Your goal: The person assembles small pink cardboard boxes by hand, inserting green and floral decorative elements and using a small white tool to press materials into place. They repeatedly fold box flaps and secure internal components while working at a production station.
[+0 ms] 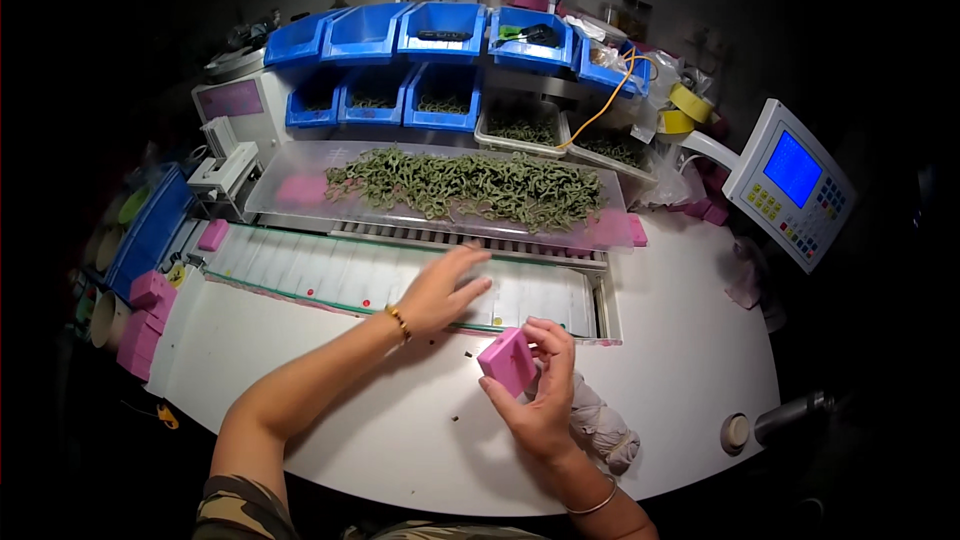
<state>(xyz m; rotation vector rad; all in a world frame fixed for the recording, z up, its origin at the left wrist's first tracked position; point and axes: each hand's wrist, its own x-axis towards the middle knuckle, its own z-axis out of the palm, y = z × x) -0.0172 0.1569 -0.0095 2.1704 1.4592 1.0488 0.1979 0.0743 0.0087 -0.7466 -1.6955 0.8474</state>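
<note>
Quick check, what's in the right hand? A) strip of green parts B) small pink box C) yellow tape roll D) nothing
B: the right hand grips a small pink box above the white table, while the left hand lies flat on the white slotted tray, empty.

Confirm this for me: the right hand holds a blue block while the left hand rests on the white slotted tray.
Not quite. The block in the right hand is pink, not blue, as the head view shows. The left hand does rest on the white slotted tray.
</note>
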